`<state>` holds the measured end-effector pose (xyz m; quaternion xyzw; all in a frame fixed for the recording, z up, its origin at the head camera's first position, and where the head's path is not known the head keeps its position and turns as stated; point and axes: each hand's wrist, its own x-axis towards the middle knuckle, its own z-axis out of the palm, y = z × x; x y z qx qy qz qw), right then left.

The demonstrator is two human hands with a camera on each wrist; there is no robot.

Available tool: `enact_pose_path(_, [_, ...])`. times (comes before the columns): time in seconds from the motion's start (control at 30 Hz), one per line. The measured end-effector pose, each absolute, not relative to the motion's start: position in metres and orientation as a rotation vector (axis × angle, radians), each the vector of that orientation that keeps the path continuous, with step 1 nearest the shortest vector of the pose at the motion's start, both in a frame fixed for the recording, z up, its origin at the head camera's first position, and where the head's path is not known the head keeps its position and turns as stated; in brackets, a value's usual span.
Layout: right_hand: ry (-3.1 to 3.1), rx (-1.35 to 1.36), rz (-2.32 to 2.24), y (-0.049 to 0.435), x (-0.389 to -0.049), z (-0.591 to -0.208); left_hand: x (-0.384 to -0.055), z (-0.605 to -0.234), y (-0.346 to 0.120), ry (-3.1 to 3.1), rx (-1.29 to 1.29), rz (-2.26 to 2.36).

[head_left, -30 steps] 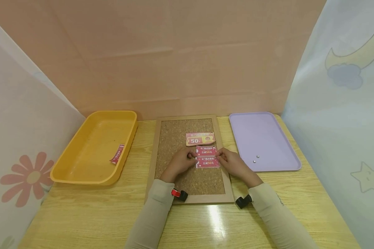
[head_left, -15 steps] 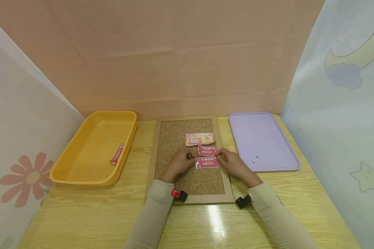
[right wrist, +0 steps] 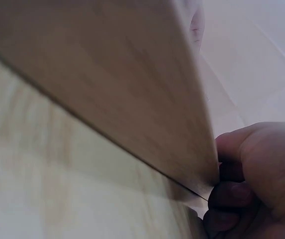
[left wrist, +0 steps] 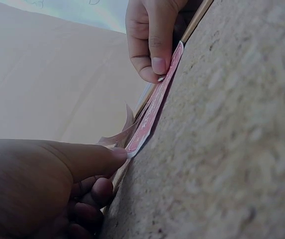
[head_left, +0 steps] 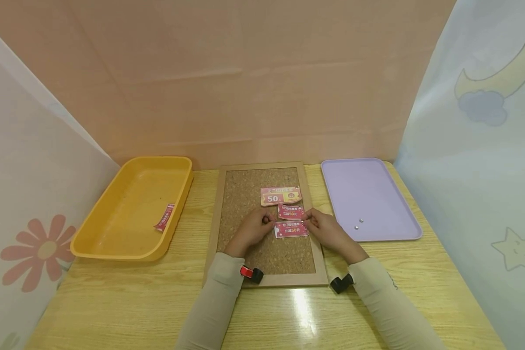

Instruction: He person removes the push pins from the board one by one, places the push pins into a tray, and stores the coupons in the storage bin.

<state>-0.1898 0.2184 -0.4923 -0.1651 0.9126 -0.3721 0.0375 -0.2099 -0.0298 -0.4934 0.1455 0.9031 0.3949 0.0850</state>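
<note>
My left hand (head_left: 253,229) pinches the left end of a pink paper coupon (head_left: 290,231) low over the cork board (head_left: 262,257). At that coupon's upper right corner, my right hand (head_left: 325,230) holds a small silver thumbtack (left wrist: 161,78) between thumb and finger, seen in the left wrist view. Just above lies a second pink coupon (head_left: 290,213), its left end curled up. Farther up, a larger red and yellow coupon (head_left: 273,197) has a tack at its upper right corner. In the right wrist view, the board's wooden frame (right wrist: 107,74) hides most of the work.
A yellow bin (head_left: 131,209) with one pink coupon (head_left: 164,218) inside stands at the left. On the right, a purple tray (head_left: 363,184) carries two silver tacks (head_left: 361,220) near its front edge. A peach backdrop (head_left: 262,97) closes off the rear of the table (head_left: 157,306).
The lower coupon has shifted slightly toward the person, opening a gap below the second coupon, whose left end has lifted and curled. Both hands stay almost where they were.
</note>
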Motion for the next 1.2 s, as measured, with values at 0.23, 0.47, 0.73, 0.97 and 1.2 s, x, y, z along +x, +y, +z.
enact_pose_path(0.23, [2.818, -0.507, -1.128, 0.2182, -0.1897, -0.4914, -0.2092, -0.4922, -0.0295, 2.709, 0.445, 1.170])
enact_pose_path(0.47, [2.828, -0.510, -1.125, 0.2183, -0.1901, -0.4919, -0.2089, -0.4916, -0.0301, 2.713, 0.448, 1.163])
enact_pose_path(0.73, [2.818, -0.507, -1.143, 0.2178, -0.1891, -0.4915, -0.2083, -0.4927, -0.0303, 2.728, 0.477, 1.144])
enact_pose_path(0.97, [2.805, -0.521, -1.165, 0.2183, -0.1887, -0.4920, -0.2069, -0.4920, -0.0305, 2.728, 0.473, 1.142])
enact_pose_path(1.2, [2.822, -0.521, -1.154, 0.2182, -0.1896, -0.4923, -0.2063, -0.4906, -0.0301, 2.730, 0.455, 1.131])
